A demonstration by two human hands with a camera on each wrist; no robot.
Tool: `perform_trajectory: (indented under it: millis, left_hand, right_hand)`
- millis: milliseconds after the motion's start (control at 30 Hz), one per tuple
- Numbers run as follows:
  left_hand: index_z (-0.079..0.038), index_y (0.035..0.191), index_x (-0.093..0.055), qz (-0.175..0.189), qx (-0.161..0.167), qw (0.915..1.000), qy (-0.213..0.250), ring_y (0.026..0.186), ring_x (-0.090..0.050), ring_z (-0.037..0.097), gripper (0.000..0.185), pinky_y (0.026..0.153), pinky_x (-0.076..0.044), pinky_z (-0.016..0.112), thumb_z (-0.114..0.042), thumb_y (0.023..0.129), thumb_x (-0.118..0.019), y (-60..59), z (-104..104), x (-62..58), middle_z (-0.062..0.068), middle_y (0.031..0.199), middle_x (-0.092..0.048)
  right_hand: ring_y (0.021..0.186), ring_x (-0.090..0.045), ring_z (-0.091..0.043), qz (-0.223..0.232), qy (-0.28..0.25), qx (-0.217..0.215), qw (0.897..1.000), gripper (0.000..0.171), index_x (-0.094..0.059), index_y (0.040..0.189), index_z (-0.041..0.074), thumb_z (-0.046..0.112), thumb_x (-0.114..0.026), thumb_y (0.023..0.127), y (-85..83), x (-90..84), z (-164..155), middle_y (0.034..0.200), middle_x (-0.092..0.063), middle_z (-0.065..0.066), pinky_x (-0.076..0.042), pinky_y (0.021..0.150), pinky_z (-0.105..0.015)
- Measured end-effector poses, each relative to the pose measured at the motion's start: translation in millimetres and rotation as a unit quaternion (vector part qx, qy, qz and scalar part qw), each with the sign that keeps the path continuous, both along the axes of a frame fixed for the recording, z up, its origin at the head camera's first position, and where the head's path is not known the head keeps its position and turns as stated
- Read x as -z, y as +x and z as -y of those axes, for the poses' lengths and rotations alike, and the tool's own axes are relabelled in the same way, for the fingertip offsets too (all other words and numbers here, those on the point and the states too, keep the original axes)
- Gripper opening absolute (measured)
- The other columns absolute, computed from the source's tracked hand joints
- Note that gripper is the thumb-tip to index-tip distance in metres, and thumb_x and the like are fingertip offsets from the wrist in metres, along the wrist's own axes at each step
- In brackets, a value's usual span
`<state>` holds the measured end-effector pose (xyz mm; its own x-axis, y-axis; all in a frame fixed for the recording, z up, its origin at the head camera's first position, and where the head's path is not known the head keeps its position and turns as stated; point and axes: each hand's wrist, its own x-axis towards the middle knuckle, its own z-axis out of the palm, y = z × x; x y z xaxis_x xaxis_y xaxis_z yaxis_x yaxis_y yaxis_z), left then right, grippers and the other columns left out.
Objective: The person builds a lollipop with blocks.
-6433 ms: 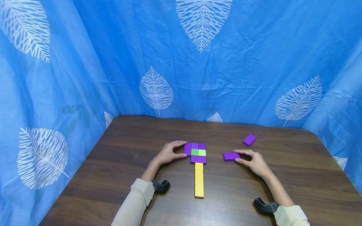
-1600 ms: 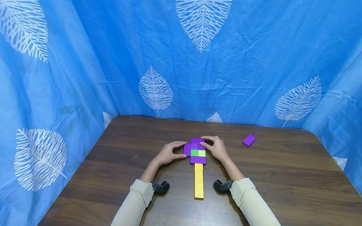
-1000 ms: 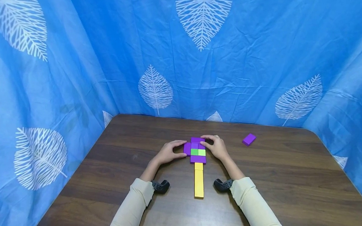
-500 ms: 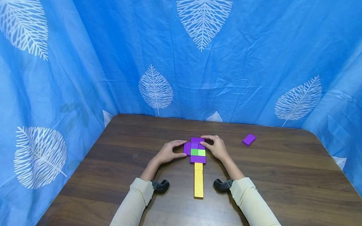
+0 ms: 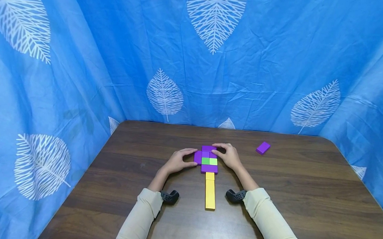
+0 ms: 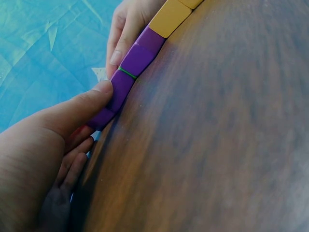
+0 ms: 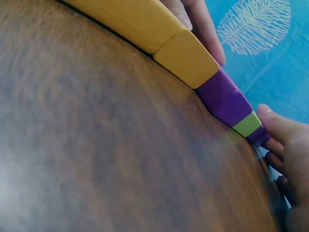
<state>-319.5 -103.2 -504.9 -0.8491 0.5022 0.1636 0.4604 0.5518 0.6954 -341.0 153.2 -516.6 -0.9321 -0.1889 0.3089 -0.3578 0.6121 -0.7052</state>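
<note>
In the head view, a flat pattern of blocks lies mid-table. My left hand (image 5: 176, 162) pinches the upright purple block (image 5: 197, 158) on its left side, thumb near and fingers far. My right hand (image 5: 231, 157) pinches the right end of the purple block (image 5: 208, 148) along the top; its fingertips cover that end. Between these lie two smaller purple blocks (image 5: 205, 154), a green block (image 5: 205, 161) and a lime block (image 5: 213, 161). Below them sit a wide purple block (image 5: 209, 168), a short yellow block (image 5: 210, 176) and a long yellow block (image 5: 210, 195).
A loose purple block (image 5: 263, 148) lies askew toward the back right of the brown wooden table (image 5: 291, 195). Blue curtains (image 5: 258, 65) with white leaf prints hang behind and beside the table. Black devices (image 5: 235, 196) are strapped on both wrists.
Since the oldest frame, my right hand has brought a purple block leftward from the table's right side to the pattern's top edge. Over the latest frames both hands stay still.
</note>
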Motion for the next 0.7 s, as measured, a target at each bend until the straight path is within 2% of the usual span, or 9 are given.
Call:
perform_trajectory:
  millis: [400, 700]
  left_hand:
    - [-0.016, 0.134, -0.051, -0.003, -0.003, 1.0, -0.005, 0.127, -0.04, 0.024, 0.06, 0.103, -0.032, 0.044, -0.042, 0.082, -0.068, -0.6, 1.2, 1.2, 0.006, 0.135, -0.049]
    - [-0.017, 0.134, -0.051, -0.001, -0.005, 1.0, -0.005, 0.127, -0.04, 0.022, 0.06, 0.104, -0.032, 0.041, -0.041, 0.082, -0.068, 1.5, 0.1, -1.4, 0.005, 0.135, -0.048]
  right_hand:
    - [0.103, -0.053, -0.027, -0.008, -0.012, 0.0, 1.0, 0.034, -0.067, 0.114, 0.013, 0.031, -0.067, 0.085, 2.7, -0.9, 1.3, 0.112, -0.065, -0.006, -0.039, 0.092, -0.045]
    - [0.104, -0.054, -0.025, -0.03, -0.068, 0.028, 0.997, 0.034, -0.066, 0.115, 0.014, 0.033, -0.065, 0.087, 13.7, -1.9, -3.5, 0.11, -0.065, -0.005, -0.042, 0.091, -0.043]
